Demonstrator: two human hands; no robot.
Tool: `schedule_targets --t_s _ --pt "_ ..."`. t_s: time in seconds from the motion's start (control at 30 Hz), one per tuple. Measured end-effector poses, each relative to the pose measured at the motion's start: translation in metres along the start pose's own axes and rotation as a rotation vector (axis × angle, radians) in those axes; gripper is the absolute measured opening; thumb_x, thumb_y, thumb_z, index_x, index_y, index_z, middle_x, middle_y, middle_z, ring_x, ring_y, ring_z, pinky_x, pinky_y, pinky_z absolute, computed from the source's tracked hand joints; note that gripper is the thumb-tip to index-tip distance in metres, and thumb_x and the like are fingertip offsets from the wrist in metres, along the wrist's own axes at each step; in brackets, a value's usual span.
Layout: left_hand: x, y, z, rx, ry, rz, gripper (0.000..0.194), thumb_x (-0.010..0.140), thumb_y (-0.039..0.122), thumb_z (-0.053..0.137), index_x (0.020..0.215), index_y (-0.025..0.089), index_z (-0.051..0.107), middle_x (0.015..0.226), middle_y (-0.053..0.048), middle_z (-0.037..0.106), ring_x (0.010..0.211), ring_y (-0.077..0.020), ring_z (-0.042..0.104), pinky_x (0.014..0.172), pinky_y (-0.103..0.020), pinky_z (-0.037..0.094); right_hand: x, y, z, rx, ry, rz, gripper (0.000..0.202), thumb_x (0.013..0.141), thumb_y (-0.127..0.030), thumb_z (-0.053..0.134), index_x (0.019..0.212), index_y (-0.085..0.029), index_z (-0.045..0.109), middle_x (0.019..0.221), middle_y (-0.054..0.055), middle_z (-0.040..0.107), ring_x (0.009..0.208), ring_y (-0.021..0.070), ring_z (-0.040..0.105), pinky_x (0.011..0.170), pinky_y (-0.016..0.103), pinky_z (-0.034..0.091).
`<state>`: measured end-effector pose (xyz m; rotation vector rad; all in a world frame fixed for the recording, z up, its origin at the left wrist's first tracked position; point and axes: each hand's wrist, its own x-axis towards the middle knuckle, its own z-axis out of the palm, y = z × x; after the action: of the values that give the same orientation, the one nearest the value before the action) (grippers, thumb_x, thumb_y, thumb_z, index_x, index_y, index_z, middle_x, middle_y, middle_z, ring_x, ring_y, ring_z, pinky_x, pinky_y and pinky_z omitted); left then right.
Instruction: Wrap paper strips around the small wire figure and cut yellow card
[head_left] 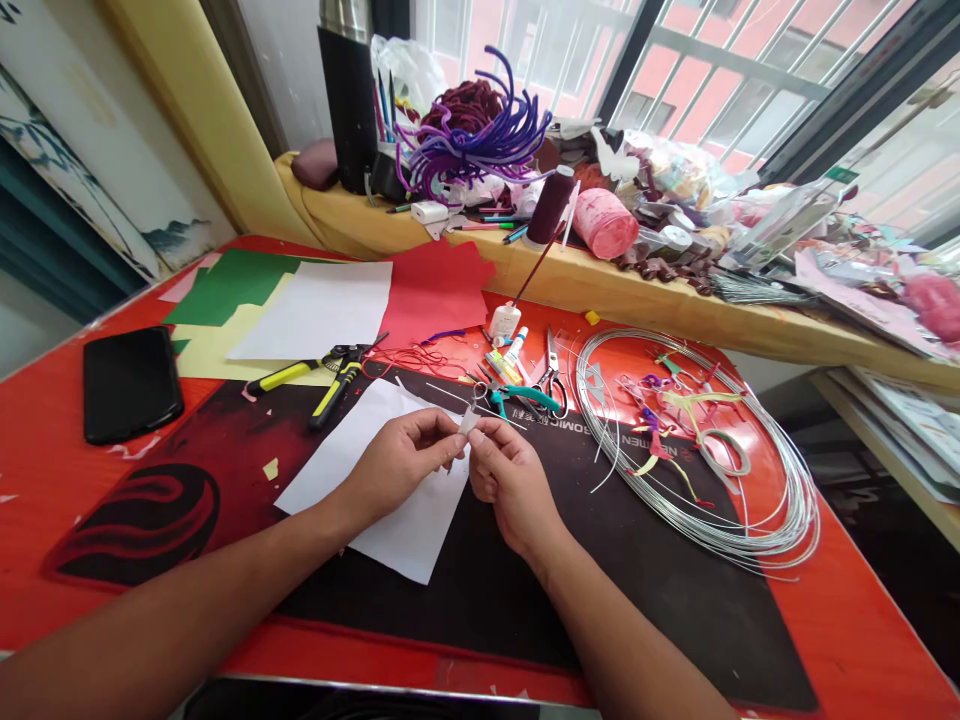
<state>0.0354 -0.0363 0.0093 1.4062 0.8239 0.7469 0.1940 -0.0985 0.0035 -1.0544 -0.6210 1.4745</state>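
Between their fingertips, my left hand [416, 450] and my right hand [510, 475] pinch a small whitish piece [469, 419], perhaps paper; its exact kind is too small to tell. Both hands hover over the right part of a white paper sheet [405, 545], which lies on a black desk mat [622, 600]. Just beyond the fingers lie teal-handled pliers [525, 395] and scissors [553, 365]. Thin wire pieces rest near them. Left of the sheet's far edge are yellow-and-black wire strippers [337, 385].
A big wire coil [802, 500] lies at right with small colored scraps inside. A black phone [131, 383] is at left. Colored papers [442, 290] lie at the back, near a white glue bottle [505, 322]. The crowded sill holds a thermos [349, 110] and purple pipe cleaners [480, 140].
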Motion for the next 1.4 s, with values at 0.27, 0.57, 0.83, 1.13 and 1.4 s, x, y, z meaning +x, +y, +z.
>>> schedule_targets --t_s 0.27,0.57,0.83,1.13,1.4 --pt "-0.0007 0.0011 0.0003 0.118 0.09 0.002 0.027 0.09 0.044 0.072 0.082 0.019 0.069 0.074 0.0 0.066 0.067 -0.0151 0.059 0.066 -0.028 0.048 -0.0028 0.0028 -0.0008 -0.23 0.133 -0.254 0.034 0.087 -0.052 0.085 0.095 -0.022 0.071 0.061 -0.008 0.045 0.052 0.0103 0.034 0.048 0.026 0.024" --pt "-0.0022 0.0001 0.0013 0.139 0.088 -0.008 0.027 0.09 0.045 0.071 0.082 0.019 0.067 0.07 0.002 0.063 0.063 -0.0143 0.057 0.062 -0.027 0.045 -0.0042 0.0055 0.0011 -0.266 0.126 -0.29 0.033 0.088 -0.051 0.084 0.098 -0.022 0.075 0.062 -0.008 0.041 0.055 0.0118 0.032 0.049 0.028 0.025" --pt "-0.0031 0.0019 0.0026 0.137 0.081 0.007 0.026 0.091 0.044 0.071 0.083 0.02 0.067 0.07 0.002 0.062 0.065 -0.0144 0.057 0.063 -0.027 0.045 -0.0058 0.0044 0.0016 -0.301 0.125 -0.305 0.036 0.089 -0.051 0.083 0.11 -0.022 0.078 0.063 -0.008 0.039 0.056 0.0131 0.034 0.051 0.028 0.028" --pt "-0.0049 0.0054 0.0045 0.13 0.123 0.058 0.028 0.089 0.046 0.075 0.082 0.02 0.068 0.072 0.001 0.064 0.067 -0.015 0.057 0.063 -0.027 0.047 -0.0075 0.0038 0.0034 -0.296 0.1 -0.313 0.035 0.091 -0.052 0.081 0.111 -0.024 0.076 0.064 -0.007 0.04 0.056 0.0138 0.034 0.051 0.029 0.027" --pt "-0.0074 0.0081 0.0058 0.225 0.134 0.076 0.029 0.091 0.048 0.076 0.082 0.02 0.072 0.075 0.0 0.069 0.07 -0.0161 0.059 0.066 -0.027 0.047 -0.0066 0.0051 0.0032 -0.284 0.115 -0.316 0.034 0.09 -0.052 0.082 0.108 -0.024 0.075 0.063 -0.008 0.041 0.055 0.0131 0.033 0.051 0.028 0.026"
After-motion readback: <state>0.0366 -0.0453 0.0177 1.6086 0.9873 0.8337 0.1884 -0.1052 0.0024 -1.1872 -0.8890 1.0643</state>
